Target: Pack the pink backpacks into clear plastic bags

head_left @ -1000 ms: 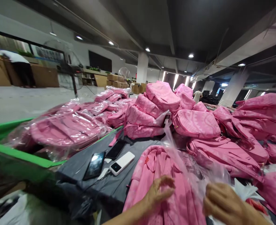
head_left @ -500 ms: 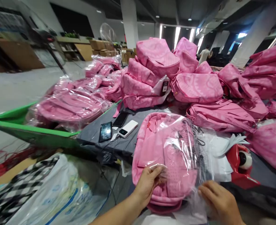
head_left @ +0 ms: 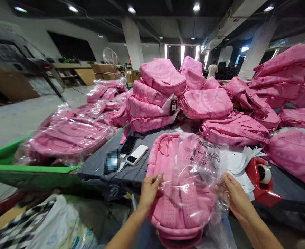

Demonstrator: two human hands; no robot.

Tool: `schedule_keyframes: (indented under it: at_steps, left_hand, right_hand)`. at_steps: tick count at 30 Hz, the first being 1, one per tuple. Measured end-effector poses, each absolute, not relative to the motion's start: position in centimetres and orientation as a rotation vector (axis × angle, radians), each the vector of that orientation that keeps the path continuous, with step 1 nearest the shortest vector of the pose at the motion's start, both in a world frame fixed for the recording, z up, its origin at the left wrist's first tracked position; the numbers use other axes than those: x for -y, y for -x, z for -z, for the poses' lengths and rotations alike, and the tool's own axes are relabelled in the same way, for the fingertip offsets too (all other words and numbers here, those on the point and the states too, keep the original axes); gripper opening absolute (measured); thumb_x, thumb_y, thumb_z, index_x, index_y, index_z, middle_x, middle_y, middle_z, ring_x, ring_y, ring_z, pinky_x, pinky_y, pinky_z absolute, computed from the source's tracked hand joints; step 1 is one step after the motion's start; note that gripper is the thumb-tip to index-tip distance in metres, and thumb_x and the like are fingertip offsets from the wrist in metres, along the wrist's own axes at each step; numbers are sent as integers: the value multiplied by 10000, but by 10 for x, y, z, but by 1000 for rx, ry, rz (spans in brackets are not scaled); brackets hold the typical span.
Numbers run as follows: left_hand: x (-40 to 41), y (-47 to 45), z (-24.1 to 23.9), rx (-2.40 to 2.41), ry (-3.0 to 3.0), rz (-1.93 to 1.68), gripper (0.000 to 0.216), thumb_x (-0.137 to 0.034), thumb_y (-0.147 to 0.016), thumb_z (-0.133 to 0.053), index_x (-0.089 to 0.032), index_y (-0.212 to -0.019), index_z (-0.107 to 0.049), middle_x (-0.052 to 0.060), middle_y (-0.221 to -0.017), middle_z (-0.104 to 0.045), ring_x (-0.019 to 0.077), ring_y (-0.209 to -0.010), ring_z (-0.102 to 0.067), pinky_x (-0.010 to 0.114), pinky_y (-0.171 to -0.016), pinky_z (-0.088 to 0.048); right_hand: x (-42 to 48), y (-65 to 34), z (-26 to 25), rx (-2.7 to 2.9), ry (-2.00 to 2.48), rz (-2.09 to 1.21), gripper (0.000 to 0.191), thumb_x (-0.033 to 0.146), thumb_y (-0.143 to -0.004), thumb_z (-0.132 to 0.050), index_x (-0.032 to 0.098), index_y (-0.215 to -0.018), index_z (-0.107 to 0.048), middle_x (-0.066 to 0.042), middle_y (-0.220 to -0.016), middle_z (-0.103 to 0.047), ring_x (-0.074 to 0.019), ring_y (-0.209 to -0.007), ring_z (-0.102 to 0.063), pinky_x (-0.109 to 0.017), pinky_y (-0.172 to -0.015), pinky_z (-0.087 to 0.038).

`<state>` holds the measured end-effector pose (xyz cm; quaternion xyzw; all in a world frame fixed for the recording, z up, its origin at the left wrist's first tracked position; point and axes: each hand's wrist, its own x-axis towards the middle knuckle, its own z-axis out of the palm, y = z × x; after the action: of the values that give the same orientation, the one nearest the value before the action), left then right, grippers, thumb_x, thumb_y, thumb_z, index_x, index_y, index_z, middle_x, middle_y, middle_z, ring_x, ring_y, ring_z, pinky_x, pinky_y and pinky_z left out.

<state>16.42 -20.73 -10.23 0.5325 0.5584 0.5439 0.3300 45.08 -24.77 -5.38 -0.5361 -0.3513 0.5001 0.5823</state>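
A pink backpack (head_left: 178, 207) lies flat on the grey table (head_left: 139, 169) in front of me, its lower end hanging over the near edge. A clear plastic bag (head_left: 199, 166) with black print covers its middle. My left hand (head_left: 149, 188) pinches the bag's left edge against the backpack. My right hand (head_left: 231, 193) grips the bag's right edge, fingers curled on the film.
Piles of pink backpacks (head_left: 206, 103) fill the far half of the table. Bagged backpacks (head_left: 69, 138) lie in a green cart (head_left: 30, 171) at left. Phones and a white power bank (head_left: 136, 155) sit left of the backpack, a red tape dispenser (head_left: 261, 180) and papers right. A person (head_left: 212, 69) stands far back.
The view tilted down from the room to the table. The plastic bag went from loose in the air to lying over the backpack, and both hands moved apart to its two sides.
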Motion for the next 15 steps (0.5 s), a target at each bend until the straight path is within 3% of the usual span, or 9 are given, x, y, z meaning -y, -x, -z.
schedule_keyframes:
  at_steps: [1, 3, 5, 6, 8, 10, 12, 14, 15]
  left_hand:
    - [214, -160, 102, -1532, -1538, -1462, 464, -535, -835, -589, -102, -951, -712, 135, -871, -705, 242, -732, -659, 364, -697, -530]
    - [233, -165, 95, -1636, -1971, -1632, 568, -353, -883, -589, -140, -1406, -525, 189, -1352, -609, 326, -1206, -614, 479, -997, -498]
    - [249, -184, 80, -1593, -2490, -1705, 742, -225, -890, -594, -217, -1566, -289, 161, -1557, -427, 330, -1475, -354, 550, -1201, -279]
    - [251, -193, 73, -1553, -2675, -1679, 756, -180, -888, -588, -225, -1573, -269, 142, -1557, -430, 316, -1505, -294, 547, -1238, -193]
    - [244, -203, 61, -1588, -2804, -1610, 617, -141, -915, -556, -183, -1508, -392, 131, -1437, -551, 296, -1451, -368, 515, -1246, -151]
    - [224, -196, 56, -1774, -2720, -1629, 353, -142, -962, -520, -166, -1304, -604, 116, -1205, -666, 283, -1242, -536, 499, -1180, -249]
    - [206, -176, 56, -1888, -2653, -1727, 230, -127, -978, -511, -176, -1109, -694, 88, -992, -673, 250, -989, -587, 472, -1045, -362]
    - [200, -152, 59, -1827, -2661, -1839, 252, -68, -969, -511, -161, -1129, -682, 63, -875, -625, 213, -844, -556, 425, -944, -412]
    - [204, -142, 62, -1759, -2681, -1881, 323, -39, -963, -503, -154, -1227, -650, 53, -853, -604, 203, -817, -543, 413, -930, -420]
  right_hand:
    - [244, -451, 52, 759, 1251, -1162, 621, 695, -570, -826, 239, -828, -493, 26, -690, -560, -154, -568, -549, -266, -509, -473]
    - [240, -443, 47, 761, 1265, -1120, 625, 721, -597, -800, 248, -845, -475, 62, -631, -462, -109, -487, -429, -214, -428, -367]
    - [241, -429, 41, 919, 1281, -1014, 585, 764, -707, -706, 244, -864, -489, 64, -626, -413, -101, -490, -372, -204, -424, -338]
    - [243, -421, 38, 1035, 1287, -926, 557, 768, -773, -645, 237, -855, -497, 55, -633, -411, -109, -514, -382, -210, -445, -361]
    - [252, -413, 34, 1317, 1269, -726, 484, 702, -903, -533, 223, -842, -526, 23, -678, -466, -134, -598, -465, -230, -532, -445]
    - [263, -418, 36, 1632, 1249, -522, 374, 597, -937, -555, 223, -926, -573, -5, -772, -565, -156, -677, -566, -240, -602, -505]
    - [277, -437, 49, 1909, 1270, -205, 273, 451, -920, -622, 249, -1102, -597, -27, -891, -641, -178, -725, -650, -248, -607, -542]
    - [294, -466, 72, 2050, 1323, 238, 309, 287, -908, -591, 280, -1217, -591, -48, -953, -677, -205, -741, -698, -274, -588, -570]
    - [304, -482, 86, 2055, 1350, 418, 330, 234, -903, -547, 284, -1225, -598, -55, -934, -686, -216, -718, -706, -292, -571, -579]
